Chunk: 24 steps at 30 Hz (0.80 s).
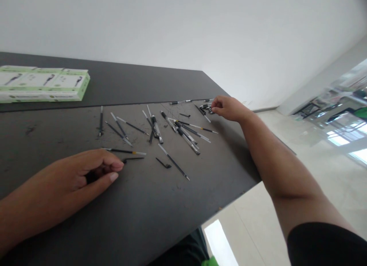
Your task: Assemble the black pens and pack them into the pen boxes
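Note:
My left hand (83,178) rests low over the near left of the table, fingers loosely curled and thumb apart, nothing visible between them. Just past its fingertips lie a black pen cap (133,158) and a pen refill (123,150). My right hand (226,108) reaches to the far right edge, its fingers bent together at a small group of pen parts (205,106); what they grip is partly hidden. Between the hands are scattered clear pen barrels with black grips (187,140), several refills (174,163) and another black cap (163,163).
The dark grey table (120,216) has a raised-looking back strip along the white wall (143,29). Green-and-white boxes (43,84) stand in a row at the back left. Beyond the table's right edge is a pale shiny floor (275,143).

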Motion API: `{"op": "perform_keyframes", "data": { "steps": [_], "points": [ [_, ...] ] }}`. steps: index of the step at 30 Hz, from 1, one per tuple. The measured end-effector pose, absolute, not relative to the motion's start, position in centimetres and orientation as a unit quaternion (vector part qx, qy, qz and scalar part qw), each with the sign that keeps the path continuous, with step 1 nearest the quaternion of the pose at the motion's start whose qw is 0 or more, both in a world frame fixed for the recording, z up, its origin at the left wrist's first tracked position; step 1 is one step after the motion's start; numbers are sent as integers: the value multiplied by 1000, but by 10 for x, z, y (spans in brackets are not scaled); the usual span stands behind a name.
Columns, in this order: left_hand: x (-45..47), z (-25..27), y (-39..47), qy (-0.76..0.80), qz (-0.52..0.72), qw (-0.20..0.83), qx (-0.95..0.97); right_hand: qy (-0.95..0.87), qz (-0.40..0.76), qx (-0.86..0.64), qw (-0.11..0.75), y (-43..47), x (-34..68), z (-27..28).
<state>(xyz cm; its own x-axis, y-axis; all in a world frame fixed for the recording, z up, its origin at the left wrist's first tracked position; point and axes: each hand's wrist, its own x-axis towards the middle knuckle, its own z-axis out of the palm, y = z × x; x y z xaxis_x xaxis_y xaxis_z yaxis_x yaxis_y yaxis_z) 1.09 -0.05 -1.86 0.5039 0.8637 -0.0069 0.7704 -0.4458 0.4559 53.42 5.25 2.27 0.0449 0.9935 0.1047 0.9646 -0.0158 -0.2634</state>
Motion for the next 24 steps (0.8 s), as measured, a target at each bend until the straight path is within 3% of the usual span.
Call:
{"op": "perform_keyframes", "data": {
  "steps": [5,10,18,24],
  "points": [
    [10,-15,0,481,111,239,836,-757,75,-629,160,36,470,28],
    [-4,-31,14,449,109,242,853,-831,91,-539,102,17,419,27],
    [-2,-30,13,449,117,238,854,-823,103,-559,18,5,396,28],
    [-1,-27,17,440,95,248,858,-812,103,-574,3,-2,392,30]
  ]
}}
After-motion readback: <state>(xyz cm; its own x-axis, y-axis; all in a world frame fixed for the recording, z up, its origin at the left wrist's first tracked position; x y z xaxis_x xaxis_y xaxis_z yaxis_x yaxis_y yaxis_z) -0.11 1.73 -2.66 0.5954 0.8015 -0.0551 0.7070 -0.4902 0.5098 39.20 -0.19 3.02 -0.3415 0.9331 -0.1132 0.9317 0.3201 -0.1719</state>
